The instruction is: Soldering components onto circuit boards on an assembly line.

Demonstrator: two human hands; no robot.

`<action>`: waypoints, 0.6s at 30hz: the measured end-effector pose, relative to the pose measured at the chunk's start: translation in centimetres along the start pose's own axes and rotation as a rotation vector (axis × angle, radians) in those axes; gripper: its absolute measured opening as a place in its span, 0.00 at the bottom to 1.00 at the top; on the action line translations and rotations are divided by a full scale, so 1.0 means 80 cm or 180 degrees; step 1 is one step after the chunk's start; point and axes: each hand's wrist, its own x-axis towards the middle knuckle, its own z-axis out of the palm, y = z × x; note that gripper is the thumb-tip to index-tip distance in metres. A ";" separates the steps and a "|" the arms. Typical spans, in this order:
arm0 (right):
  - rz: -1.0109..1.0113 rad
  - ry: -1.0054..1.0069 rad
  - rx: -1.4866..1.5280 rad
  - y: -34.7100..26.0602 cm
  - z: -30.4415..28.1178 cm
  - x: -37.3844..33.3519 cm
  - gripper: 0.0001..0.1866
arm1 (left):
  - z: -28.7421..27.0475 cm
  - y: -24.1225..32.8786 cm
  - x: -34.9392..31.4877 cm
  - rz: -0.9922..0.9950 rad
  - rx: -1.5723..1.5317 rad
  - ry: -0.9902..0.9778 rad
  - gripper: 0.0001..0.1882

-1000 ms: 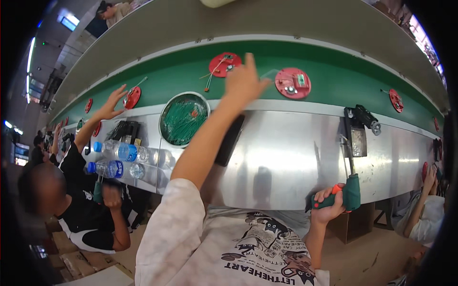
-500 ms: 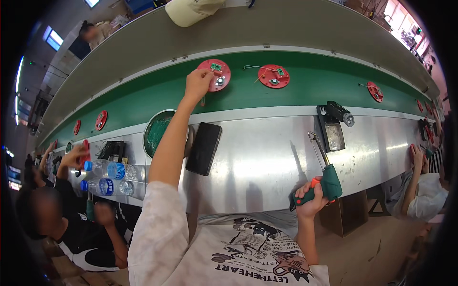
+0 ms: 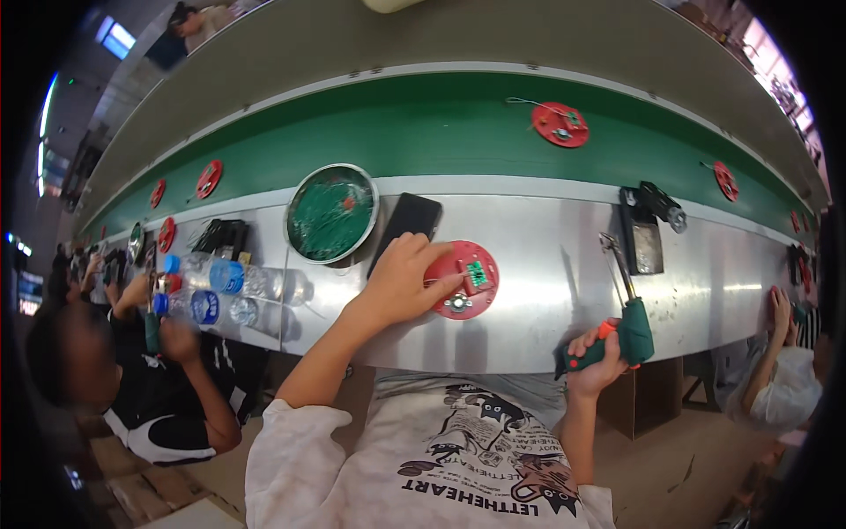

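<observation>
My left hand (image 3: 404, 284) is closed on the left edge of a round red disc (image 3: 452, 261) over the metal tabletop. The disc carries a small green circuit board (image 3: 478, 274) and a round silvery part (image 3: 458, 303). Whether the disc rests on the table I cannot tell. My right hand (image 3: 597, 363) is wrapped round the handle of a green soldering gun (image 3: 635, 331) with an orange trigger. Its metal tip points up and away, apart from the disc. A dark phone (image 3: 414, 216) lies just beyond my left hand.
Left of the phone stands a metal bowl (image 3: 376, 217) of green pieces and wires. Two plastic bottles (image 3: 204, 307) lie farther left. A black holder with a metal tray (image 3: 647, 247) stands right. On the green belt (image 3: 441, 132) sit several red discs (image 3: 560, 125). People work at both sides.
My left hand has brought the red disc from the green belt back toward me onto or over the metal tabletop. My right hand still holds the soldering gun. The view has shifted somewhat.
</observation>
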 end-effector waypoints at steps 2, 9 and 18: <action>-0.0025 0.0034 -0.0117 -0.001 0.001 0.000 0.15 | -0.014 -0.007 -0.005 -0.0532 -0.0054 0.0536 0.15; -0.0015 0.0005 -0.0231 -0.002 0.011 0.000 0.14 | -0.090 -0.073 -0.026 -0.1379 0.0537 0.1211 0.10; -0.0001 -0.0020 -0.0245 -0.002 0.011 0.001 0.16 | -0.092 -0.125 -0.007 -0.1274 0.1222 0.1141 0.06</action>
